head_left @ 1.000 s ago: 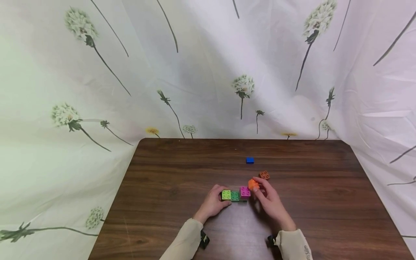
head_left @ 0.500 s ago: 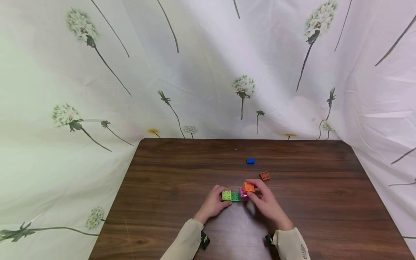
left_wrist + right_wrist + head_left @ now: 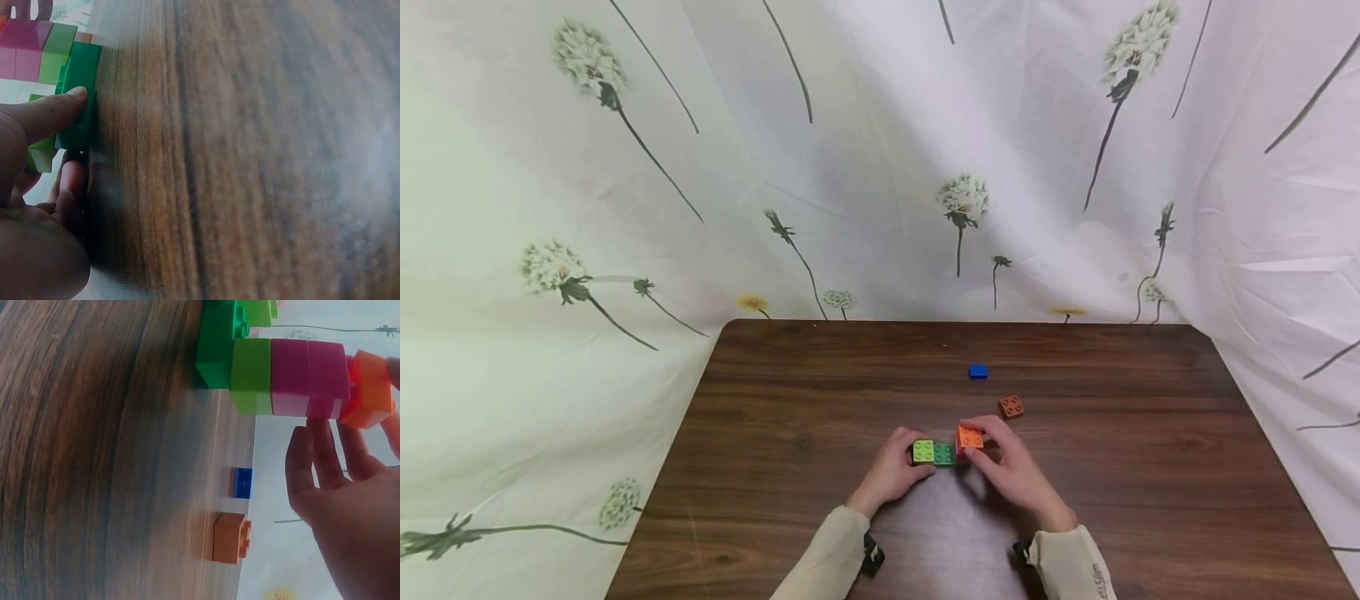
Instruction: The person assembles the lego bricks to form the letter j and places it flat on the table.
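Observation:
My left hand (image 3: 891,471) grips the left end of a long dark green toy brick (image 3: 76,125) on the table, its thumb along the brick's side. A light green brick (image 3: 922,451) sits on that end. At the other end rises a column: another light green brick (image 3: 251,381), then two magenta bricks (image 3: 290,378). Over the column's top my right hand (image 3: 1011,471) pinches an orange brick (image 3: 370,387) between thumb and fingers. It sits slightly askew there, with magenta studs showing beneath it in the right wrist view.
A brown-orange four-stud brick (image 3: 1011,407) lies just beyond my right hand. Farther back is a small blue brick (image 3: 978,372). The dark wooden table (image 3: 790,392) ends at a white curtain (image 3: 880,167) printed with dandelions.
My right hand has brought the orange brick leftward from beside the magenta column to over its top, turning it studs-up. My left hand has stayed on the green brick.

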A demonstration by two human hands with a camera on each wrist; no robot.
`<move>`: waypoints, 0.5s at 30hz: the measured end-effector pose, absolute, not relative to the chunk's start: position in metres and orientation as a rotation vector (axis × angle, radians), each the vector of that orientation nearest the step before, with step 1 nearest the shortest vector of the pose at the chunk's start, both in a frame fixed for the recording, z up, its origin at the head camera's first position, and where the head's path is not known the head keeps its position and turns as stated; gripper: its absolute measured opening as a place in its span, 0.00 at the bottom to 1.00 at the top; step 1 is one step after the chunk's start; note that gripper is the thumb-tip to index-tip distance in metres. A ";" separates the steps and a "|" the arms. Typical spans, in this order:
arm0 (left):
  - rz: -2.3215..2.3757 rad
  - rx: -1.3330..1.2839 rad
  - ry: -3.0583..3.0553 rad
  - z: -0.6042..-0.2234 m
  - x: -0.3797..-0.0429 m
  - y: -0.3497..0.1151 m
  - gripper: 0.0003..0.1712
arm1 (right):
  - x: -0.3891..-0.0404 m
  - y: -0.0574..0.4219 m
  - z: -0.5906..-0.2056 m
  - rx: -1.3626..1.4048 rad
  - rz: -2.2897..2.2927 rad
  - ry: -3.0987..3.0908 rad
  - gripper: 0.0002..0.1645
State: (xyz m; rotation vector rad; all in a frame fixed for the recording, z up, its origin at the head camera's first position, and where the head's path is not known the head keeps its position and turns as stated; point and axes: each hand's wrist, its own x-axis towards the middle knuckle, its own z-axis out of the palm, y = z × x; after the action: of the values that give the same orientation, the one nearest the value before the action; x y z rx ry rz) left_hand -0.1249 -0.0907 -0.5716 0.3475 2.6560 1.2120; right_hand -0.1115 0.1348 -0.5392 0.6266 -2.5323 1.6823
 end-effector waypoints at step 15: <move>1.230 0.362 2.651 -0.572 -0.125 -0.091 0.21 | -0.113 0.129 -0.536 0.202 1.773 -2.749 0.17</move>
State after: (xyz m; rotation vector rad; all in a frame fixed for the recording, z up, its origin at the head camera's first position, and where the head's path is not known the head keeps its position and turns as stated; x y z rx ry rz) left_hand -0.1246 -0.0906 -0.5724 0.3622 2.6512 1.2295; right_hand -0.1135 0.1290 -0.5356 0.2018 -2.7488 1.7728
